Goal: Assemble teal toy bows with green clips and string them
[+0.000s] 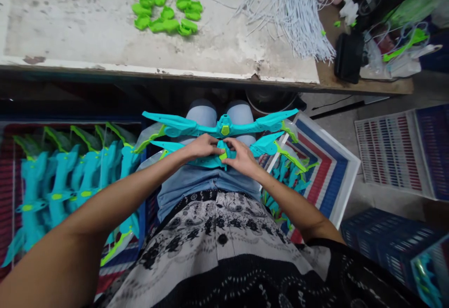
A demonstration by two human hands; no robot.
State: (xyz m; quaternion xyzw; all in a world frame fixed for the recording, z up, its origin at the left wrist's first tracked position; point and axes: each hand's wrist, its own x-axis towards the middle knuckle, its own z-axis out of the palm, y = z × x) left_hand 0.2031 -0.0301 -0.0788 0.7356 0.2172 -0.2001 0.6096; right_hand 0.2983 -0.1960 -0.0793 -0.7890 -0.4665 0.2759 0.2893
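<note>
Two teal plastic toy bows lie across my lap, one behind the other. The farther toy bow [245, 129] has a yellow-green piece at its centre and green tips. On the nearer toy bow [268, 146], both hands meet at the middle. My left hand [204, 146] is closed with its fingertips on the centre part, beside a small yellow-green piece [223, 154]. From the other side, my right hand [240, 157] pinches the same centre part with thumb and fingers. The fingers partly cover this spot, so how the green piece sits cannot be made out.
Green plastic pieces [166, 25] and a bundle of white cords [298, 15] lie on the worktable [87, 32]. Left, a crate holds several toy bows [84, 172]. Right, a white-rimmed crate [345, 181] holds more. A black device [350, 57] lies at the table's right end.
</note>
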